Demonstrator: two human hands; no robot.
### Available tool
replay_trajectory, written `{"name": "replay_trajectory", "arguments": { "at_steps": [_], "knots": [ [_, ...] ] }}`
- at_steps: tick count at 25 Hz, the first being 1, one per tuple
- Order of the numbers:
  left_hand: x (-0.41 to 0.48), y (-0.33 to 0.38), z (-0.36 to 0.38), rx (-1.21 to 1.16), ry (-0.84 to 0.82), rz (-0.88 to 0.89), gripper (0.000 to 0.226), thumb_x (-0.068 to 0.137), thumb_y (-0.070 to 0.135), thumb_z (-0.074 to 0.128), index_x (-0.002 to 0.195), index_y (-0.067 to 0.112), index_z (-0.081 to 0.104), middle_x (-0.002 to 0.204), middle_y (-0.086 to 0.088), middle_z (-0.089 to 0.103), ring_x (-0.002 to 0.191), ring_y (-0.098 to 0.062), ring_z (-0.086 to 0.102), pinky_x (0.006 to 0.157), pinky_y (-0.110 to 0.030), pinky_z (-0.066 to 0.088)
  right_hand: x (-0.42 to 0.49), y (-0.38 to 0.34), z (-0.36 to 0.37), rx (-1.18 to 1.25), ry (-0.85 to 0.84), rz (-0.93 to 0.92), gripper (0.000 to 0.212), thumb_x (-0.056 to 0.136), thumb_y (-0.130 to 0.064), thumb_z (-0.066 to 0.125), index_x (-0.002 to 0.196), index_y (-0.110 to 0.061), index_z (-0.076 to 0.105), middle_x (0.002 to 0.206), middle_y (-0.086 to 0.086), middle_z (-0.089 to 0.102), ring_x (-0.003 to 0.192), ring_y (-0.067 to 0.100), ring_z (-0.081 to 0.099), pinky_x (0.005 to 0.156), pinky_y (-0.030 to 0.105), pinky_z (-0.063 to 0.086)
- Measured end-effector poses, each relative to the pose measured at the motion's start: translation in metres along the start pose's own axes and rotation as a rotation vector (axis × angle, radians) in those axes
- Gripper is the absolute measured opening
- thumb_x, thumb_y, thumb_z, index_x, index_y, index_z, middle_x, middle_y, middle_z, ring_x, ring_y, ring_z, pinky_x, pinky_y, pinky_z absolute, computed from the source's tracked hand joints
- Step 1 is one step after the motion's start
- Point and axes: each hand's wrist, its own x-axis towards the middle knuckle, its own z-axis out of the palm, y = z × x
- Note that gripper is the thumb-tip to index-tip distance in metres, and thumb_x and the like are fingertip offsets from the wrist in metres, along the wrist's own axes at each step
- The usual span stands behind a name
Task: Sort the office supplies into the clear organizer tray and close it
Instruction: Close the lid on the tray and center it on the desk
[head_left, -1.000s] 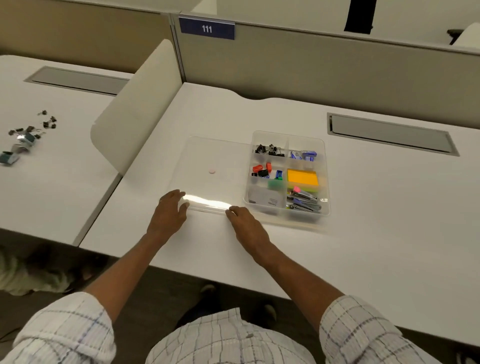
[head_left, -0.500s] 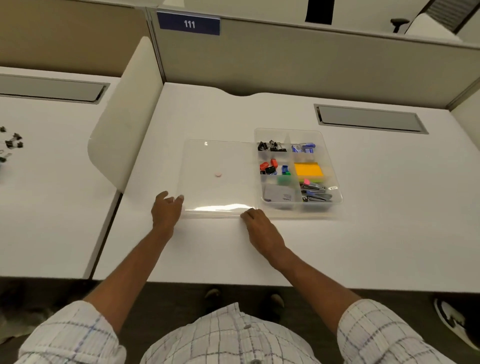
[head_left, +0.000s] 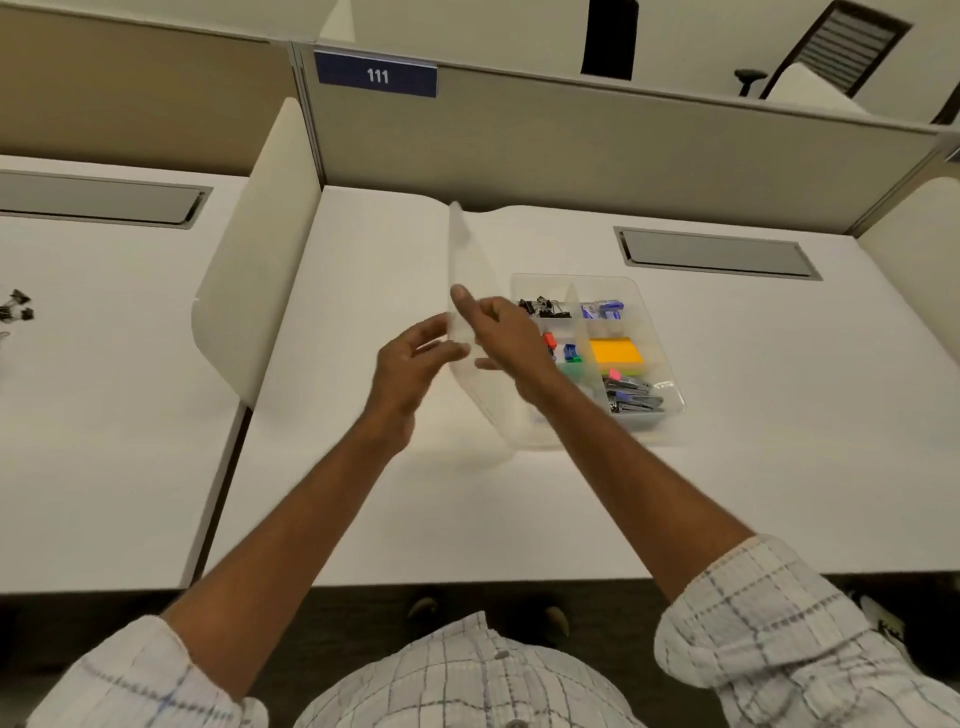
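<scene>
Your left hand and right hand pinch the clear lid, which stands nearly upright on its hinge edge, long axis running away from you. Just right, the tray sits open on the smooth white tabletop, compartments filled with supplies.

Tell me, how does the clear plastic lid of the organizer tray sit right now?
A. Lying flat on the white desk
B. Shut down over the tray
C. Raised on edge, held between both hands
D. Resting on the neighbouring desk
C: the clear plastic lid stands tilted up beside the clear organizer tray, with the left hand and right hand on either side of it, and the compartments are uncovered.
</scene>
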Motion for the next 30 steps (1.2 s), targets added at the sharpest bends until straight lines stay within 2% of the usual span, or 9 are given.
{"name": "replay_trajectory", "arguments": {
  "at_steps": [3,6,9,11,13,18,20,25,30],
  "knots": [
    [-0.006,0.015,0.04,0.154,-0.108,0.146,0.063,0.077,0.039,0.08,0.135,0.035,0.058,0.141,0.013,0.057,0.123,0.002,0.049,0.099,-0.02,0.041,0.004,-0.021,-0.035,0.056,0.003,0.042,0.044,0.087,-0.054,0.064,0.114,-0.018,0.063,0.109,-0.003,0.067,0.087,0.007,0.065,0.054,0.019,0.056],
    [-0.007,0.012,0.068,0.299,-0.268,0.216,0.065,0.078,0.049,0.078,0.137,0.039,0.053,0.144,0.018,0.052,0.124,0.006,0.045,0.093,-0.01,0.036,0.004,-0.013,-0.078,0.089,0.133,0.037,0.028,0.093,-0.027,0.064,0.118,-0.015,0.064,0.114,0.003,0.069,0.09,0.017,0.071,0.063,0.029,0.06],
    [0.003,-0.011,0.071,0.531,-0.068,0.287,0.058,0.082,0.052,0.072,0.135,0.033,0.055,0.146,0.014,0.049,0.133,-0.003,0.043,0.109,-0.028,0.039,-0.005,0.014,-0.126,0.263,0.149,0.045,0.015,0.092,-0.015,0.064,0.106,-0.012,0.069,0.108,0.009,0.075,0.094,0.028,0.075,0.072,0.035,0.062],
    [0.014,-0.033,0.062,0.709,0.156,0.198,0.065,0.086,0.048,0.069,0.142,0.024,0.047,0.157,0.004,0.034,0.145,-0.018,0.03,0.115,-0.044,0.032,-0.012,0.038,-0.159,0.346,0.16,0.057,0.018,0.093,-0.015,0.064,0.109,-0.009,0.069,0.109,0.009,0.075,0.097,0.026,0.075,0.071,0.033,0.062],
    [0.021,-0.057,0.057,0.687,0.188,0.06,0.072,0.09,0.042,0.067,0.15,0.016,0.035,0.161,-0.004,0.024,0.148,-0.025,0.027,0.116,-0.046,0.031,-0.015,0.065,-0.186,0.407,0.178,0.066,0.017,0.091,-0.018,0.068,0.106,-0.012,0.07,0.111,0.008,0.075,0.099,0.025,0.074,0.07,0.032,0.063],
    [0.031,-0.091,0.088,0.52,0.008,0.005,0.059,0.094,0.026,0.064,0.146,0.008,0.043,0.148,-0.005,0.051,0.136,-0.02,0.049,0.112,-0.03,0.038,0.003,0.131,-0.225,0.483,0.259,0.13,0.026,0.093,-0.012,0.064,0.119,-0.006,0.062,0.114,0.011,0.071,0.097,0.026,0.074,0.069,0.03,0.062],
    [0.036,-0.097,0.105,0.607,0.038,0.006,0.064,0.094,0.03,0.065,0.149,0.01,0.04,0.152,-0.005,0.045,0.141,-0.02,0.043,0.118,-0.035,0.033,0.018,0.154,-0.235,0.361,0.316,0.14,0.029,0.096,-0.01,0.061,0.123,-0.002,0.062,0.111,0.011,0.069,0.095,0.026,0.071,0.072,0.03,0.062],
    [0.04,-0.115,0.13,0.651,0.071,-0.011,0.075,0.089,0.034,0.071,0.152,0.013,0.035,0.156,-0.005,0.04,0.144,-0.021,0.039,0.119,-0.038,0.032,0.051,0.191,-0.255,-0.459,0.352,0.002,0.032,0.097,-0.022,0.06,0.122,-0.005,0.067,0.114,0.016,0.07,0.11,0.031,0.065,0.099,0.033,0.047],
    [0.04,-0.124,0.15,0.736,0.17,0.019,0.073,0.091,0.031,0.068,0.152,0.01,0.034,0.153,-0.01,0.044,0.138,-0.027,0.047,0.114,-0.041,0.039,0.07,0.205,-0.27,-0.482,0.243,-0.046,0.035,0.097,-0.024,0.06,0.124,-0.003,0.065,0.118,0.019,0.065,0.106,0.032,0.065,0.096,0.036,0.048]
  ]
}}
